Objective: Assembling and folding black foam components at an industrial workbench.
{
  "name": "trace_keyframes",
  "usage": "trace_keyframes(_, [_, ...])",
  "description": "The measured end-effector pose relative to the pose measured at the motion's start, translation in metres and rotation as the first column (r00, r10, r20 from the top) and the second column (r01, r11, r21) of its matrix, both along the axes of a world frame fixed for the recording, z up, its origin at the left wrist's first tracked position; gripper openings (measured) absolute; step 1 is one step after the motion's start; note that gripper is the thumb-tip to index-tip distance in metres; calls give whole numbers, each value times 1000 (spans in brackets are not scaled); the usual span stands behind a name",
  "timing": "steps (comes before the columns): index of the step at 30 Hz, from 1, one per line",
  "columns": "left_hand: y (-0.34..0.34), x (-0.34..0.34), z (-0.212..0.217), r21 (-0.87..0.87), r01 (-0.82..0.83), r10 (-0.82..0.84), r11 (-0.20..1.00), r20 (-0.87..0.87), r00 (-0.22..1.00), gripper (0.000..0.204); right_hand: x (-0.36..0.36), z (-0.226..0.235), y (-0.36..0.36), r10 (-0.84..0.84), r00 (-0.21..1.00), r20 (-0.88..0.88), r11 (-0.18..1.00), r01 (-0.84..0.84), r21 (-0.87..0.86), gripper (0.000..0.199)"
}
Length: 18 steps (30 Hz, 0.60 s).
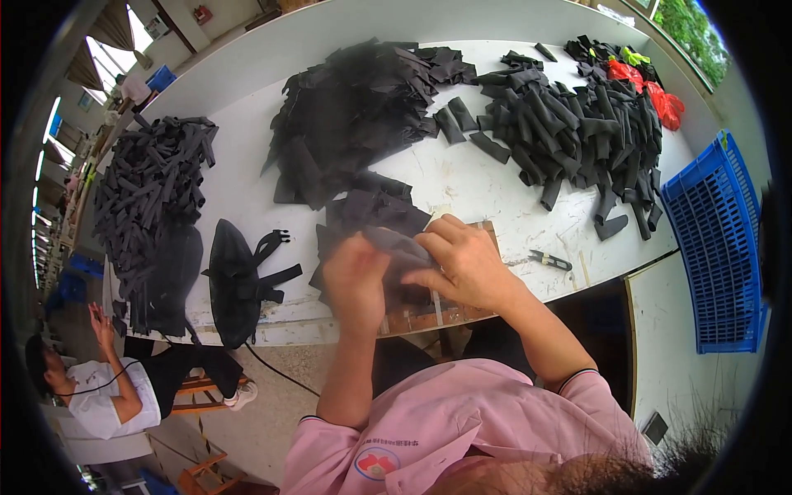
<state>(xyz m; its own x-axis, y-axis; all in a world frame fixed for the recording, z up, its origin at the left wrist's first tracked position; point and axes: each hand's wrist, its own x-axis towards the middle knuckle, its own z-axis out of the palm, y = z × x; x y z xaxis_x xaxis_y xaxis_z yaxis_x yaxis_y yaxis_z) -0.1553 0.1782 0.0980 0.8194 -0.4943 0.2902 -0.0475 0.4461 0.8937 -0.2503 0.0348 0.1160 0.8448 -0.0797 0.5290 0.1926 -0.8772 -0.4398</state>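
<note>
Near the table's front edge, a dark grey fabric piece (pixel 399 247) is stretched between my two hands. My left hand (pixel 356 271) is closed on its left end, with the fingertips mostly hidden behind the fist. At the other end, my right hand (pixel 462 262) grips the cloth with fingers and thumb. More flat black fabric pieces (pixel 378 206) lie just beyond and under my hands. A brown wooden board (pixel 412 320) shows beneath them at the edge. Small black thread snips (pixel 550 261) rest on the table to the right of my right hand.
A large black fabric heap (pixel 355 99) covers the back middle. Rolled black tubes (pixel 569 124) pile up at right, narrower ones (pixel 153 177) at left. A black pouch with straps (pixel 237 285) lies front left. A blue basket (pixel 716 247) stands right; another person (pixel 107 388) sits left.
</note>
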Motion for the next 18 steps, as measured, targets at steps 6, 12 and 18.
trace_keyframes(6, [3, -1, -13, 34, 134, -136, 990, 83, 987, 14, 7, -20, 6, -47, 958, -283, 999, 42, -22, 30])
trace_keyframes(12, [-15, 13, 10, 9, 484, -464, 875, -262, 846, 13, -3, -30, 2, -32, 981, -193, 999, 39, 37, 29])
trace_keyframes(18, [-30, 1, 10, 634, 109, -311, 766, 217, 925, 9, 2, -57, 7, 24, 988, -154, 921, 38, 387, 20])
